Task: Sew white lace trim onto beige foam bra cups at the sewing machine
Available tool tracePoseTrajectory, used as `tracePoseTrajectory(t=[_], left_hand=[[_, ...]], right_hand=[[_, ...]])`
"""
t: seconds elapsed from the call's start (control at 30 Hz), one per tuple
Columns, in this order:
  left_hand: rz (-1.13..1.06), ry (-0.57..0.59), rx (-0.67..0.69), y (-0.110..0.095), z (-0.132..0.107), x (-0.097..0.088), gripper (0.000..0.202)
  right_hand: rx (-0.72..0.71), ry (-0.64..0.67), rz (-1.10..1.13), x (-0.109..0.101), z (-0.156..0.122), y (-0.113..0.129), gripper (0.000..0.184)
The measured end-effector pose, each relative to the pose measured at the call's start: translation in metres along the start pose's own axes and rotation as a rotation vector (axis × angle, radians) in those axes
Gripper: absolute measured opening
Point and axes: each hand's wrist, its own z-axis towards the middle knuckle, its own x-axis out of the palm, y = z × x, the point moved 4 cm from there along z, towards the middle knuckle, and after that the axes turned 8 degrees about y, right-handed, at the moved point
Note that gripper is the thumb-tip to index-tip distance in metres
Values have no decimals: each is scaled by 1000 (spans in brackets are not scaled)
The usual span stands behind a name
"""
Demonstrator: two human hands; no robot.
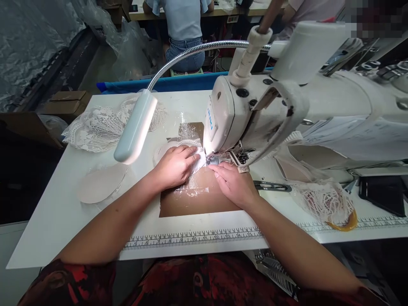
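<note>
Two bare arms (130, 208) reach from red-and-black sleeves (86, 278) toward a white sewing machine (223, 114), the landmark for all that follows. Nearest, on the machine's near side, a printed ruler strip (191, 240) runs along the front edge of the white desk (60, 225). Farther in, a brown sheet (204, 203) covers the desk before the machine and partly under its head. The right hand (237, 182) lies palm down on this sheet, just in front of the machine, its index finger stretched close to the presser foot (208, 161); whether finger and thumb pinch anything, I cannot tell. Just left of the needle area, the left hand (177, 165) rests with fingers spread flat over a white lace piece (199, 157), whose edge meets the machine's needle area.

To the machine's near right lie a slim black tool (272, 186), a heap of lace (328, 199) and a yellow ring (347, 223). Well to its left sits a beige oval piece (102, 182), with more lace fabric (95, 127) beyond it and a lamp (135, 127) hanging over the desk from a bendy metal neck (191, 51). Past the machine, a blue cloth edge (153, 86) borders the desk, and a seated person (181, 25) faces a farther desk (216, 15); plastic bags (134, 51) bulge to that person's left.
</note>
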Motion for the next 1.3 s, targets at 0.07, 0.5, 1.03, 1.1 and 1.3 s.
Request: tracePoseTrajectory(t=[0.07,0.5,1.03,1.1,1.3], left_hand=[[1,32,-55,-4,-5,-6,36],[-171,-81,42,-21,-4,0,27],[-90,-75,56,-31,3,7,31],[-94,-73,51,-31,2,9,32],[-101,-76,64,-28,4,14,34]], right_hand=[[-14,-24,13,-2,0,0,35],[-51,-30,46,-4,-2,0,34],[-57,51,-82,1,-5,1,33],[-54,65,-112,1,-5,3,34],[-22,78,-180,1,-3,7,38]])
